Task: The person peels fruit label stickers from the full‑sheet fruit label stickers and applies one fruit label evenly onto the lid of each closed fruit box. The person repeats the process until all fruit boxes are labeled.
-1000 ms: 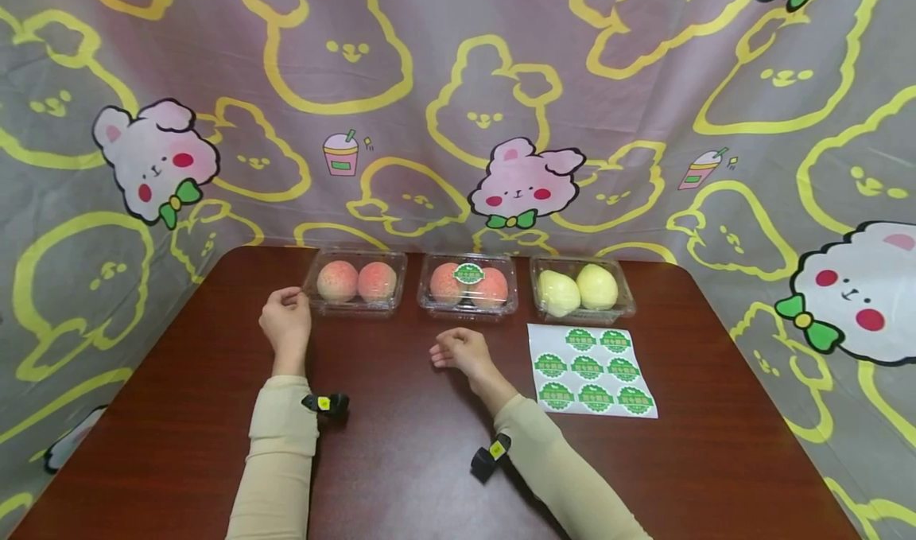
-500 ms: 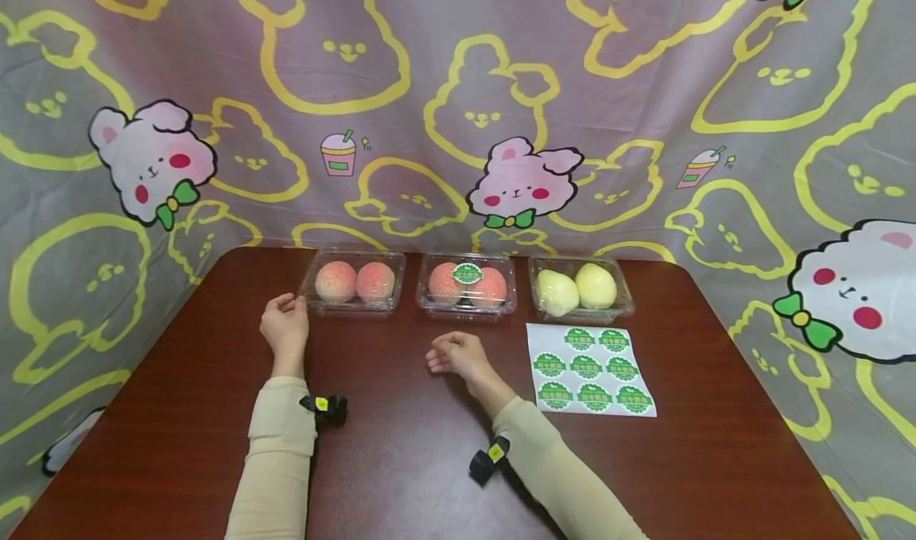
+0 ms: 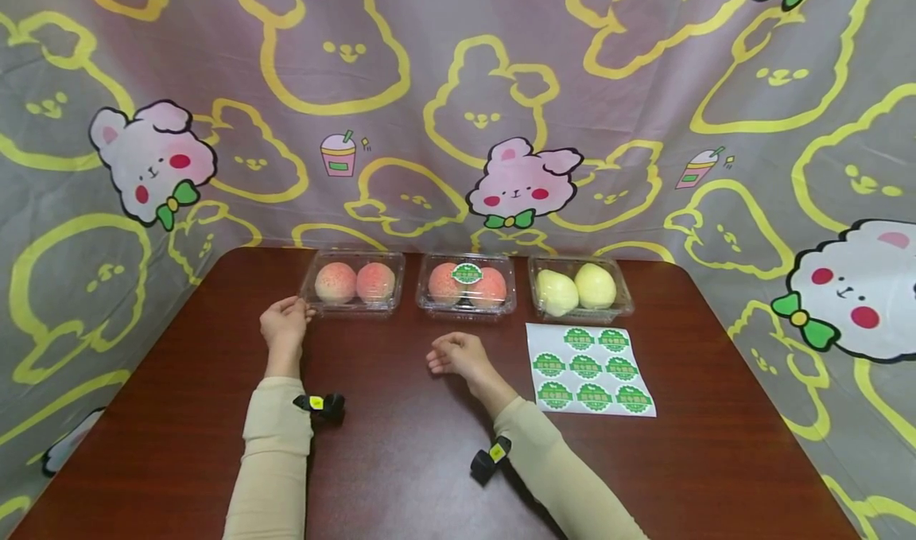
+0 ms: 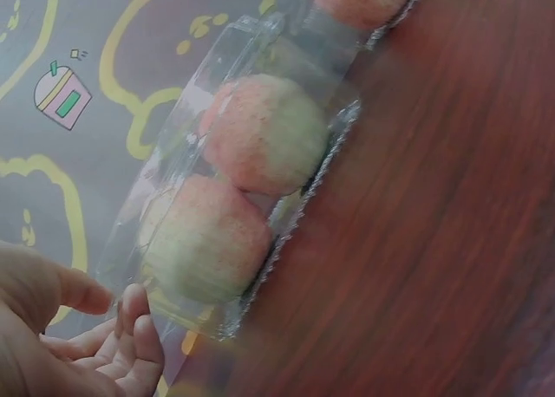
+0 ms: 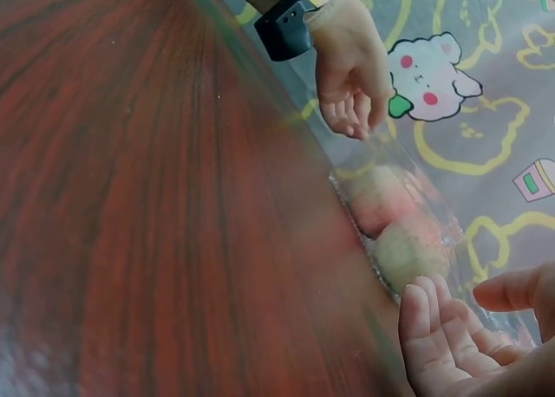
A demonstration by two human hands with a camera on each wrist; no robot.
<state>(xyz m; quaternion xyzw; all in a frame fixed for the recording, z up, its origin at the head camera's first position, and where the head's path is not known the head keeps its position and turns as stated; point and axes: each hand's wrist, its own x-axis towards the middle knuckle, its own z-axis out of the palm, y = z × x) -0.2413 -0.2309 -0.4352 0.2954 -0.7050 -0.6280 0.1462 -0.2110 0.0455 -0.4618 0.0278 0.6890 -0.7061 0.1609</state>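
At the back left of the table, a clear plastic box (image 3: 403, 266) holds two pink-red peaches (image 3: 336, 282). My left hand (image 3: 284, 325) is at the near left corner of this box, fingers loosely bent. In the left wrist view, thumb and fingertips (image 4: 132, 303) stand right at the box's end, slightly apart. My right hand (image 3: 461, 355) hovers over the table's middle, in front of a second peach box (image 3: 424, 305) that bears a round green sticker (image 3: 467, 273). Its fingers are relaxed and hold nothing, as the right wrist view also shows.
A third clear box (image 3: 630, 301) with two pale yellow, pear-shaped fruits (image 3: 596, 286) stands at the back right. Before it lies a white sheet (image 3: 540, 337) with several green round stickers. A patterned cloth (image 3: 444, 71) hangs right behind the table.
My left hand has drawn slightly back toward me, its fingers shifting at the left box's corner. My right hand and the boxes have stayed practically still.
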